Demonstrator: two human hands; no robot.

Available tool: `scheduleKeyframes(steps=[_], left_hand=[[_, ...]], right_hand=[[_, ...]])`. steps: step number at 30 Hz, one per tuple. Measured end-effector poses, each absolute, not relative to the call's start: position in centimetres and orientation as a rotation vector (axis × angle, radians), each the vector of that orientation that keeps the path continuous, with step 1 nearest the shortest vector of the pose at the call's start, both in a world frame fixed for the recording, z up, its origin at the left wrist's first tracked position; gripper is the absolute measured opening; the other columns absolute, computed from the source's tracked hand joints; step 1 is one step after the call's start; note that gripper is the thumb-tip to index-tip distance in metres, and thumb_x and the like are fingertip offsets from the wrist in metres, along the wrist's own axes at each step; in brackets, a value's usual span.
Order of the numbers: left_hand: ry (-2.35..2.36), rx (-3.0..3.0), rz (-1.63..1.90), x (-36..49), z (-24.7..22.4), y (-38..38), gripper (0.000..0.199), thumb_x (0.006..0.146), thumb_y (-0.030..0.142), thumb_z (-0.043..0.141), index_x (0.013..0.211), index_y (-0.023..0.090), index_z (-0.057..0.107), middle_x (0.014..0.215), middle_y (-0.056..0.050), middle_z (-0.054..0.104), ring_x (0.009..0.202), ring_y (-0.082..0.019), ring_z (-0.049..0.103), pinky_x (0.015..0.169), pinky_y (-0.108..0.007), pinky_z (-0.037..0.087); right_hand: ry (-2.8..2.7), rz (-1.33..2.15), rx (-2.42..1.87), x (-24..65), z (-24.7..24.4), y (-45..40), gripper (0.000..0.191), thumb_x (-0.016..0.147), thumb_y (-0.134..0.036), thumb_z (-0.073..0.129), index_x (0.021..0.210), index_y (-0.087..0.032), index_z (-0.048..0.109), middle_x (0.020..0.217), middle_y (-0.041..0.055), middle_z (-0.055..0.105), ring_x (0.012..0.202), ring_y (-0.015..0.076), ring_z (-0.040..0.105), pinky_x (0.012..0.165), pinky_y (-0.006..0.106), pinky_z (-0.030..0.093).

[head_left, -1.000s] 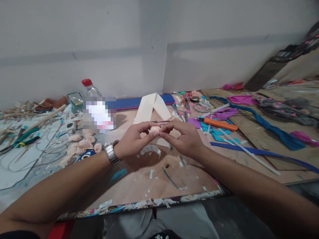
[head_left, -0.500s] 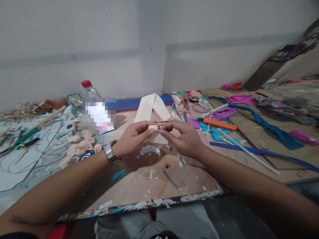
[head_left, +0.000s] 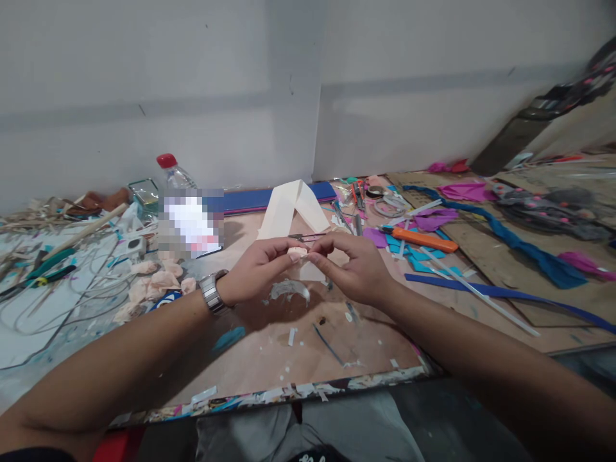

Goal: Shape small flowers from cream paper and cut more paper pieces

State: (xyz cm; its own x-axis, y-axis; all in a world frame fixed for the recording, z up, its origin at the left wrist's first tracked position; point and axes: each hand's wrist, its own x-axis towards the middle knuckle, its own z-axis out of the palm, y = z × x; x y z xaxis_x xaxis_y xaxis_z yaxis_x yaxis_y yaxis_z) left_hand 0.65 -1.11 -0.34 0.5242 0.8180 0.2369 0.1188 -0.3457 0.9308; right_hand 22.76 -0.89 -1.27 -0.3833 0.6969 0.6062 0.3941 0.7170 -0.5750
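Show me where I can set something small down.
Mostly free: the table between left hand, right hand and front edge, bar scraps and stains; also a smaller gap between phone and white strip. Crowded: left around the peach scraps, right around the orange cutter.

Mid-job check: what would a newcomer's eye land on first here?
Probably the bright, partly pixelated screen left of centre, in front of the red-capped bottle. The orange-handled tool also stands out, lying on the right among blue and purple scraps. In the middle, the left hand and right hand meet, a small pale piece at their fingertips.
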Motion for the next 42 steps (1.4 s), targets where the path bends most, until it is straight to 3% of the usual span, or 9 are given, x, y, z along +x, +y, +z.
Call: scheduleKeyframes(steps=[8,13,18,22,25,27,30,33,42], left_hand=[[0.790,1.744,0.886,0.5,-0.3,-1.0,0.035,0.099,0.045,0.061,0.107,0.015,0.078,0.106,-0.010,0.078,0.095,-0.022,0.069,0.088,-0.034,0.054],[0.723,1.755,0.926,0.5,-0.9,-1.0,0.035,0.102,0.038,0.058,0.130,0.023,0.073,0.135,-0.011,0.072,0.122,-0.027,0.065,0.106,-0.043,0.050],[0.665,1.720,0.926,0.5,-1.3,-1.1,0.048,0.105,0.036,0.053,0.152,0.027,0.052,0.151,-0.012,0.060,0.130,-0.028,0.062,0.109,-0.045,0.051],[0.648,1.775,0.940,0.4,-1.5,-1.1,0.048,0.104,0.037,0.057,0.151,0.025,0.051,0.154,-0.012,0.055,0.137,-0.029,0.056,0.114,-0.044,0.046],[0.631,1.762,0.893,0.6,-1.4,-1.2,0.050,0.104,0.040,0.058,0.151,0.025,0.049,0.156,-0.014,0.052,0.134,-0.028,0.058,0.108,-0.040,0.050],[0.669,1.729,0.893,0.7,-1.2,-1.3,0.049,0.103,0.044,0.058,0.148,0.024,0.050,0.150,-0.015,0.057,0.124,-0.026,0.064,0.099,-0.037,0.054],[0.800,1.629,1.038,0.9,-0.9,-1.3,0.041,0.100,0.053,0.061,0.126,0.021,0.058,0.111,-0.008,0.070,0.093,-0.019,0.067,0.080,-0.031,0.054],[0.843,1.522,1.210,0.9,-0.9,-0.9,0.042,0.092,0.059,0.070,0.093,0.019,0.056,0.079,0.001,0.061,0.072,-0.013,0.058,0.070,-0.026,0.049],[0.940,1.601,1.216,0.9,-0.6,-1.1,0.040,0.080,0.053,0.084,0.080,0.016,0.070,0.070,-0.001,0.061,0.063,-0.011,0.047,0.057,-0.023,0.037]], right_hand=[[-2.038,0.425,-0.790,22.8,-1.1,-0.8,0.016,0.095,-0.032,0.071,0.085,-0.019,0.071,0.080,0.0025,0.075,0.074,0.0160,0.069,0.071,0.029,0.050],[-2.030,0.424,-0.765,22.8,-1.4,-0.5,0.019,0.097,-0.037,0.071,0.089,-0.020,0.071,0.082,0.0025,0.073,0.076,0.0156,0.067,0.073,0.029,0.049],[-2.073,0.473,-0.710,22.9,-2.0,-0.1,0.023,0.098,-0.039,0.070,0.112,-0.021,0.069,0.089,0.0026,0.071,0.079,0.0158,0.065,0.074,0.030,0.051],[-2.227,0.468,-0.606,23.0,-2.1,-0.1,0.038,0.099,-0.038,0.069,0.133,-0.024,0.062,0.110,0.0073,0.070,0.091,0.0190,0.064,0.081,0.034,0.054],[-2.307,0.488,-0.539,22.9,-1.9,-0.3,0.031,0.102,-0.033,0.063,0.132,-0.025,0.063,0.121,0.0097,0.069,0.107,0.0224,0.062,0.088,0.037,0.054],[-2.286,0.511,-0.529,22.9,-1.9,-0.4,0.025,0.102,-0.031,0.063,0.126,-0.024,0.065,0.117,0.0090,0.069,0.109,0.0223,0.062,0.089,0.036,0.053],[-2.180,0.496,-0.591,22.9,-1.8,-0.3,0.026,0.100,-0.033,0.067,0.124,-0.024,0.066,0.106,0.0059,0.068,0.095,0.0194,0.064,0.084,0.035,0.053],[-2.059,0.408,-0.671,23.0,-1.8,-0.1,0.027,0.098,-0.034,0.071,0.122,-0.023,0.067,0.100,0.0045,0.067,0.084,0.0171,0.063,0.079,0.034,0.052],[-1.969,0.284,-0.728,23.0,-1.7,-0.1,0.026,0.094,-0.033,0.075,0.118,-0.022,0.070,0.093,0.0034,0.068,0.078,0.0162,0.062,0.074,0.033,0.051]])
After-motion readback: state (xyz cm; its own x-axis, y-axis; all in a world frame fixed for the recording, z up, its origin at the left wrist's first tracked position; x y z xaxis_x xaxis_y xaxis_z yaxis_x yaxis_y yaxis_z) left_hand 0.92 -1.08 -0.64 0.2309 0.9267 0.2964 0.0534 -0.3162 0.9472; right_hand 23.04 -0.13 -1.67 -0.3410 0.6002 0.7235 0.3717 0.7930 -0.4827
